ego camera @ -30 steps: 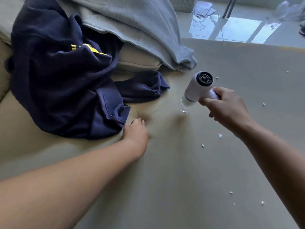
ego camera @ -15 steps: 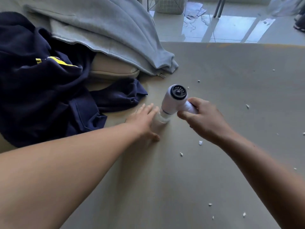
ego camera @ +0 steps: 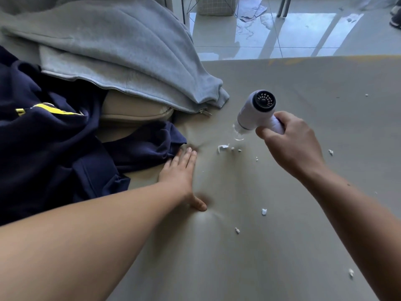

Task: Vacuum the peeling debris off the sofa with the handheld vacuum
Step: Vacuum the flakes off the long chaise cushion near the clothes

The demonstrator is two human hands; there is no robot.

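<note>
A home living room: sofa (ego camera: pixel 282 246), strewn hoodies (ego camera: pixel 112 46), tiled floor (ego camera: pixel 303 35).

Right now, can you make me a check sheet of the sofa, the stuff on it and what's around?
Surface: beige sofa, dented under the left hand.
Job's things: white vacuum, nozzle pointing down near the flakes; more flakes scattered about.
Clutter: navy top; grey hoodie draped over a cushion.
Grips: left hand flat, pressing the sofa; right hand holds the vacuum's handle.
Cables: nothing seen.
Surroundings: shiny tiled floor with papers on it.
</note>
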